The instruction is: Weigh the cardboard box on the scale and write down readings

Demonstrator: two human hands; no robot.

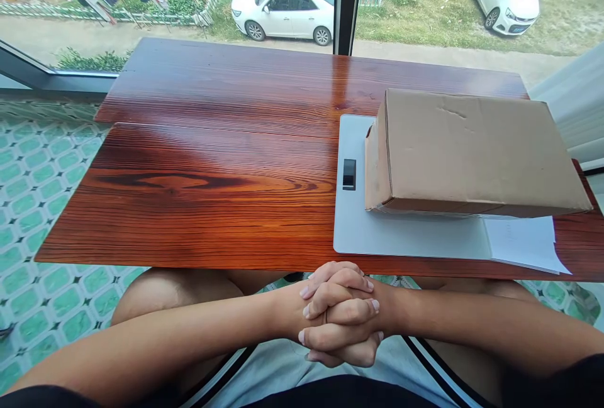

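Note:
My left hand and my right hand are clasped over my lap, just in front of the table's near edge. Their fingers are interlaced and folded down over each other, with no object showing between them. Both palms are hidden. Nearest to the hands on the table lies a flat white scale with a small dark display. A closed brown cardboard box rests on it, covering much of its surface.
White paper sheets stick out at the scale's right, partly under the box. The glossy reddish wooden table has a seam between its boards. Behind it are window panes with a dark frame post; a white curtain hangs at right.

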